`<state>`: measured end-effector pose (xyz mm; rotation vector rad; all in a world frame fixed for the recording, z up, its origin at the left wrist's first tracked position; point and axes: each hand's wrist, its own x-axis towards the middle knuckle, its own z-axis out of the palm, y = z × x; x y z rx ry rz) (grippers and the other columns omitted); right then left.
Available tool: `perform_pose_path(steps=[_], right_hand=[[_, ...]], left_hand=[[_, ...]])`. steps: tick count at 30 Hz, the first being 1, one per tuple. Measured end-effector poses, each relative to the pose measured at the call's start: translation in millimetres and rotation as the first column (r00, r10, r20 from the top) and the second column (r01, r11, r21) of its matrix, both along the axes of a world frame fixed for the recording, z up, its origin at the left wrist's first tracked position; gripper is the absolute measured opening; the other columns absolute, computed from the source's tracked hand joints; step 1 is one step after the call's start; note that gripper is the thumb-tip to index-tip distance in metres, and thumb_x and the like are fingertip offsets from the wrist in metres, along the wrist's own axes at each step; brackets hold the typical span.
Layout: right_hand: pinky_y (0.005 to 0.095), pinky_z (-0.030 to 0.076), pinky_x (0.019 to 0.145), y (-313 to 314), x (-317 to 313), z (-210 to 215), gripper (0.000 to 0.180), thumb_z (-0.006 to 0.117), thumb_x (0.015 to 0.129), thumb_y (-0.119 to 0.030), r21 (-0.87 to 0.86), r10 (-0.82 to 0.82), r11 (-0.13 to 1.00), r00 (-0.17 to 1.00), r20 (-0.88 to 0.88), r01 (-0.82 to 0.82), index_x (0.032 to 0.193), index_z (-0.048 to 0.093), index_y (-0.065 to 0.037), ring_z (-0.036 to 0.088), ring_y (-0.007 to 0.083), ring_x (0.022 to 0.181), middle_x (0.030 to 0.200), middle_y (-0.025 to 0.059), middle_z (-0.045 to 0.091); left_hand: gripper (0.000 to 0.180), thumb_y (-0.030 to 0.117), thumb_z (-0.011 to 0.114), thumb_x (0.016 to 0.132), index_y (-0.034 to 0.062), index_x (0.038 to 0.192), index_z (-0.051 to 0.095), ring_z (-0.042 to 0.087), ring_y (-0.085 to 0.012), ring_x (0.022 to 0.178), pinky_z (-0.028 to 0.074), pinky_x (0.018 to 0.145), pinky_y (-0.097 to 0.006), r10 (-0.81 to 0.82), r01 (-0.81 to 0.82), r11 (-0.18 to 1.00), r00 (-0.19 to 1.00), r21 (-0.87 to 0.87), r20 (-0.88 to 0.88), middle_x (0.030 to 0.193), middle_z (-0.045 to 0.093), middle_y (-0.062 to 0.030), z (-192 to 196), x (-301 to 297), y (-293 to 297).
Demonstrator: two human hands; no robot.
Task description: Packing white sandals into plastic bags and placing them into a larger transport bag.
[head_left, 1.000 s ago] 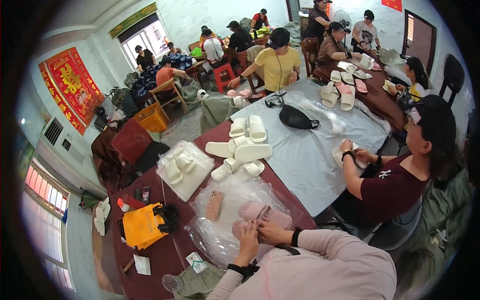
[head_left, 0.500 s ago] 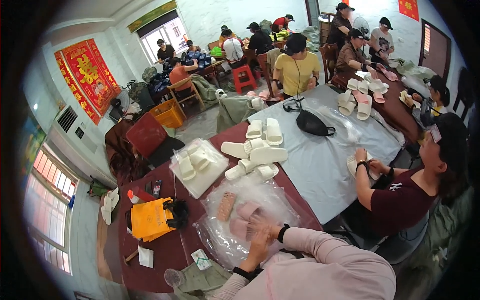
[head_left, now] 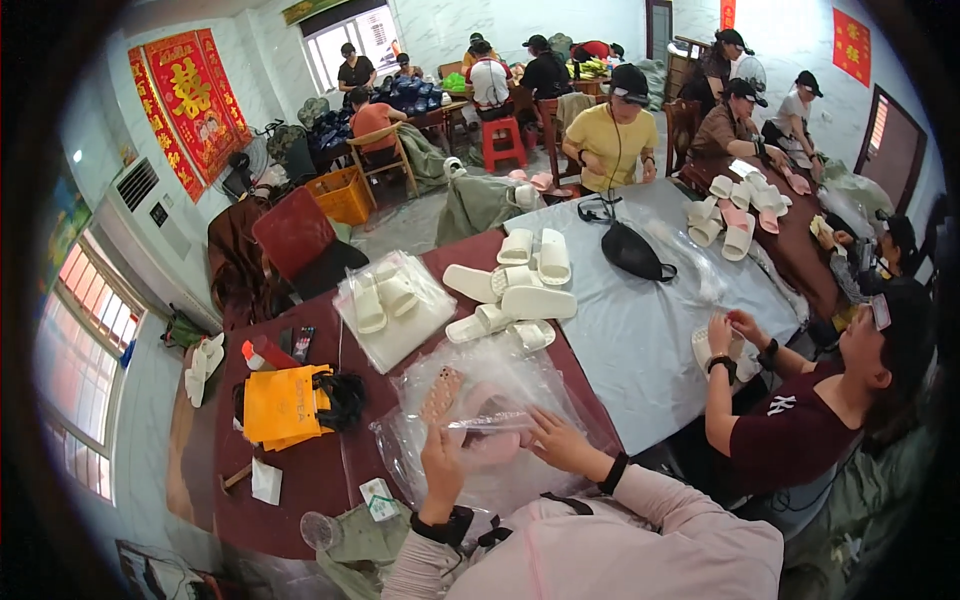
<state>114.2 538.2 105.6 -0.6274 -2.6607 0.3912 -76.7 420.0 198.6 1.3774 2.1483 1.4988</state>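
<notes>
A pair of pink slippers [head_left: 493,447] lies on the dark red table in front of me, half covered by a clear plastic bag [head_left: 500,421]. The bag's top edge is stretched over them between my hands. My left hand [head_left: 440,468] pinches its left end, thumb up. Across from it my right hand [head_left: 562,442] grips the right end with bent fingers. Beneath lie more crumpled clear bags [head_left: 400,432]. Just beyond my left hand, a phone in a tan patterned case [head_left: 442,393] rests on the plastic.
White slippers [head_left: 538,302] are heaped beyond the bags, with a bagged stack [head_left: 385,305] left of them. A yellow bag [head_left: 280,408], a hammer [head_left: 237,478] and a clear cup [head_left: 320,530] lie left. A co-worker [head_left: 800,410] handles a slipper on my right.
My hands were together over the slippers at the right; they have moved apart, with a bag edge now spread between them. The view has shifted slightly.
</notes>
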Motion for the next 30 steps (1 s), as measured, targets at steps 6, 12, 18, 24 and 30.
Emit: perform_pose_path(steps=[6,12,18,24,30], right_hand=[[0.047,0.02,0.106,-4,12,66,0.044,0.059,0.079,-0.03,0.112,0.244,0.962,0.969,0.043,-0.247,0.118,0.048,-0.01,0.034,0.0242,0.126,0.13,0.0065,0.044],[0.0518,0.015,0.105,3,-4,110,0.028,0.069,0.069,-0.015,0.499,0.377,0.835,0.901,-0.213,-0.231,0.096,0.062,-0.016,0.039,0.0226,0.121,0.126,0.0021,0.047],[0.0542,0.018,0.103,-14,-32,132,0.045,0.065,0.076,-0.021,0.252,0.282,0.954,0.783,-0.554,-0.165,0.112,0.045,-0.004,0.03,0.0418,0.123,0.13,0.0259,0.031],[0.0513,0.025,0.101,-21,-41,108,0.048,0.062,0.073,-0.004,-0.026,0.309,0.931,0.826,-0.471,-0.364,0.118,0.043,-0.005,0.034,0.0376,0.122,0.131,0.0221,0.036],[0.0474,0.029,0.1,-32,-50,95,0.044,0.061,0.074,-0.001,-0.134,0.42,0.863,0.839,-0.347,-0.488,0.115,0.047,-0.005,0.036,0.0376,0.12,0.13,0.019,0.038]], left_hand=[[0.025,0.018,0.033,0.096,0.0,0.094,0.05,0.059,-0.0164,0.075,0.047,0.065,-0.028,-0.031,0.01,0.986,0.992,0.164,0.122,0.084,0.06,-0.01,36,-24,-2],[0.026,0.02,0.031,0.097,0.001,0.091,0.049,0.058,-0.0142,0.068,0.045,0.063,-0.025,0.061,-0.079,0.974,0.994,0.214,0.088,0.081,0.06,-0.0088,105,-39,-27],[0.03,0.026,0.031,0.098,0.0023,0.092,0.049,0.048,-0.0089,0.066,0.04,0.062,-0.022,0.373,-0.372,0.914,0.927,0.162,0.027,0.08,0.057,-0.0039,157,-55,-108],[0.025,0.021,0.035,0.096,0.0031,0.089,0.05,0.041,-0.0051,0.069,0.034,0.062,-0.019,0.656,-0.636,0.75,0.75,0.181,-0.085,0.076,0.048,0.0013,175,-47,-211],[0.026,0.024,0.033,0.097,0.0044,0.088,0.047,0.051,-0.0103,0.071,0.039,0.067,-0.022,0.824,-0.824,0.565,0.566,0.045,0.035,0.075,0.052,-0.0024,152,-37,-311]])
